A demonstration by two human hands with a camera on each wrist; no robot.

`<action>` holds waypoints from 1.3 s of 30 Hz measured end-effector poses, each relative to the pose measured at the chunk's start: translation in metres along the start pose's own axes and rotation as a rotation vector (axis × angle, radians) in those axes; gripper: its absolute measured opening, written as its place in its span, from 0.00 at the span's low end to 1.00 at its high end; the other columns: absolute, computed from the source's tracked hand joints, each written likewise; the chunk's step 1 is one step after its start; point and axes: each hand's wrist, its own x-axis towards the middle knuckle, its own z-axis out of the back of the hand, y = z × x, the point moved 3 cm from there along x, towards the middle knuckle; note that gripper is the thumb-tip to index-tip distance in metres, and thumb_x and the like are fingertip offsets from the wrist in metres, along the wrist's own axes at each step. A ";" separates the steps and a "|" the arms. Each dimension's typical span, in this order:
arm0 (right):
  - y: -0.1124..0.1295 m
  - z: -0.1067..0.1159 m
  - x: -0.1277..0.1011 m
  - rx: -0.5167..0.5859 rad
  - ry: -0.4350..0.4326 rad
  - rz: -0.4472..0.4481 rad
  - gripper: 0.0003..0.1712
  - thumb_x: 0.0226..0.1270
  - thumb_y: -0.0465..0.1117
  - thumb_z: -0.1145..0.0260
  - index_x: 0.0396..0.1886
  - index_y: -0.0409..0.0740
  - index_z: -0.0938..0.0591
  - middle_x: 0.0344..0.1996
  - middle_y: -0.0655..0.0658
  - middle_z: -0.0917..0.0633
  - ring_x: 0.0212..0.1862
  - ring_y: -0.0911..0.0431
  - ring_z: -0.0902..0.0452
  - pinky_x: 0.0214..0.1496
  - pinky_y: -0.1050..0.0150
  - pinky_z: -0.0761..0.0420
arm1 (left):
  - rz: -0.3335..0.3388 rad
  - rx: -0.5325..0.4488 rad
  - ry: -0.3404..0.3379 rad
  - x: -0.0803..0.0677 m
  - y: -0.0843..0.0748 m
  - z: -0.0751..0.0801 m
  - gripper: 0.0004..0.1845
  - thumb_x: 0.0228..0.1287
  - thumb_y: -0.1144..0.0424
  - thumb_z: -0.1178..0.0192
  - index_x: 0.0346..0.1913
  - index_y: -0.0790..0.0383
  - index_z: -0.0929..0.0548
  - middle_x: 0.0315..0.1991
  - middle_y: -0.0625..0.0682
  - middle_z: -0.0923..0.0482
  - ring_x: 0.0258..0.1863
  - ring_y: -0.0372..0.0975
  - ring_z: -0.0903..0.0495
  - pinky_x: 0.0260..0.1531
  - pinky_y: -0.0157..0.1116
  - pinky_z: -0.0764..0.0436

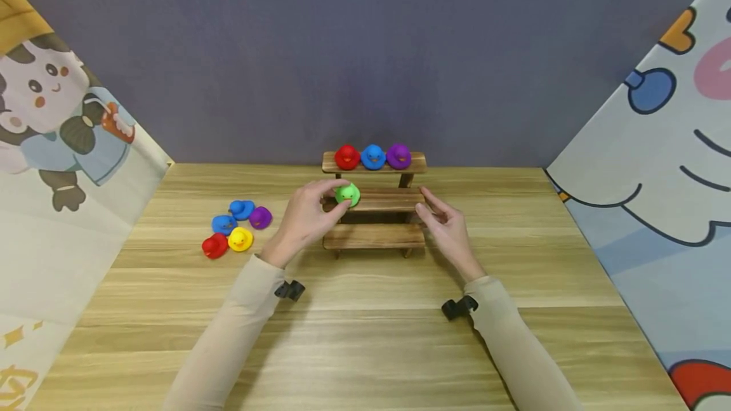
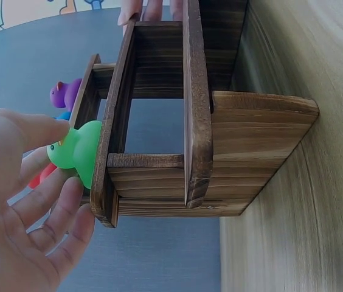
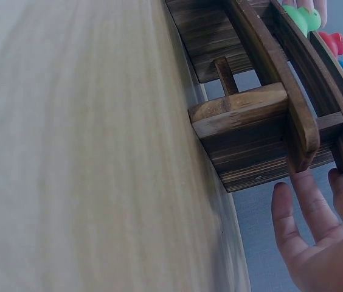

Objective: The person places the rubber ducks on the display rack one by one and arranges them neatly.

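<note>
A green rubber duck sits at the left end of the middle step of a three-step wooden stand. My left hand pinches this duck between thumb and fingers; in the left wrist view, its base meets the step. At the other end of that step, my right hand grips the edge with thumb and fingertips. Along the top step sit a red duck, a blue duck and a purple duck. Nothing lies on the bottom step.
Left of the stand, several loose ducks lie on the wooden table: two blue ones, a purple duck, a yellow duck and a red duck. A grey wall rises behind the stand. Printed cartoon panels flank the table.
</note>
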 end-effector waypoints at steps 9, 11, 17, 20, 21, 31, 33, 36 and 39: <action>-0.001 0.000 0.000 -0.006 0.001 -0.007 0.29 0.79 0.45 0.31 0.76 0.49 0.23 0.74 0.40 0.23 0.46 0.73 0.11 0.51 0.67 0.11 | -0.001 -0.007 -0.003 0.000 0.000 -0.001 0.18 0.68 0.64 0.27 0.60 0.59 0.12 0.46 0.53 0.10 0.37 0.43 0.16 0.37 0.39 0.15; -0.001 0.000 0.000 -0.014 0.002 -0.007 0.29 0.79 0.45 0.31 0.76 0.49 0.23 0.74 0.41 0.23 0.47 0.73 0.12 0.52 0.67 0.11 | -0.004 -0.009 -0.004 0.000 0.001 -0.001 0.18 0.68 0.64 0.27 0.60 0.59 0.12 0.45 0.53 0.10 0.37 0.43 0.15 0.37 0.39 0.14; -0.001 0.000 0.001 -0.011 -0.002 -0.001 0.29 0.79 0.44 0.32 0.76 0.49 0.23 0.73 0.41 0.22 0.48 0.68 0.10 0.52 0.61 0.10 | -0.016 -0.006 -0.010 0.000 0.001 -0.002 0.18 0.68 0.64 0.28 0.59 0.59 0.12 0.46 0.53 0.10 0.38 0.43 0.16 0.38 0.40 0.15; -0.001 0.000 0.001 -0.006 -0.005 0.007 0.29 0.79 0.43 0.32 0.76 0.48 0.23 0.72 0.40 0.21 0.47 0.65 0.09 0.51 0.59 0.10 | -0.014 -0.004 -0.015 0.000 0.001 -0.002 0.18 0.68 0.64 0.27 0.59 0.59 0.12 0.46 0.54 0.10 0.38 0.44 0.16 0.38 0.40 0.15; -0.001 0.000 0.001 -0.006 -0.006 0.010 0.29 0.79 0.43 0.32 0.75 0.47 0.23 0.71 0.39 0.20 0.47 0.64 0.09 0.51 0.59 0.10 | -0.014 -0.003 -0.016 0.000 0.001 -0.002 0.18 0.68 0.64 0.27 0.59 0.59 0.12 0.46 0.54 0.10 0.38 0.44 0.15 0.39 0.40 0.15; 0.000 0.001 0.001 -0.007 -0.007 0.013 0.29 0.79 0.43 0.32 0.76 0.47 0.23 0.70 0.37 0.20 0.44 0.71 0.11 0.47 0.66 0.10 | -0.008 0.006 -0.014 0.001 0.000 -0.001 0.18 0.67 0.63 0.27 0.59 0.59 0.12 0.47 0.53 0.10 0.40 0.44 0.15 0.40 0.41 0.15; 0.000 0.001 0.001 -0.005 -0.006 0.014 0.29 0.79 0.43 0.32 0.76 0.47 0.23 0.70 0.37 0.20 0.44 0.72 0.11 0.47 0.67 0.10 | -0.005 0.007 -0.012 0.001 0.000 -0.001 0.18 0.67 0.63 0.27 0.59 0.59 0.12 0.46 0.54 0.10 0.40 0.44 0.16 0.39 0.40 0.15; 0.001 0.000 0.001 -0.001 -0.005 0.014 0.29 0.79 0.42 0.32 0.76 0.46 0.23 0.70 0.36 0.20 0.43 0.72 0.11 0.47 0.68 0.11 | 0.000 0.007 -0.007 0.001 0.000 -0.001 0.18 0.67 0.63 0.28 0.59 0.59 0.12 0.46 0.54 0.10 0.39 0.44 0.16 0.39 0.40 0.16; 0.001 0.000 0.001 0.000 -0.006 0.013 0.29 0.79 0.42 0.32 0.76 0.45 0.23 0.69 0.35 0.20 0.42 0.72 0.11 0.47 0.69 0.11 | 0.003 0.008 -0.004 0.000 0.000 -0.002 0.18 0.68 0.63 0.28 0.59 0.58 0.12 0.46 0.53 0.11 0.39 0.44 0.16 0.39 0.40 0.16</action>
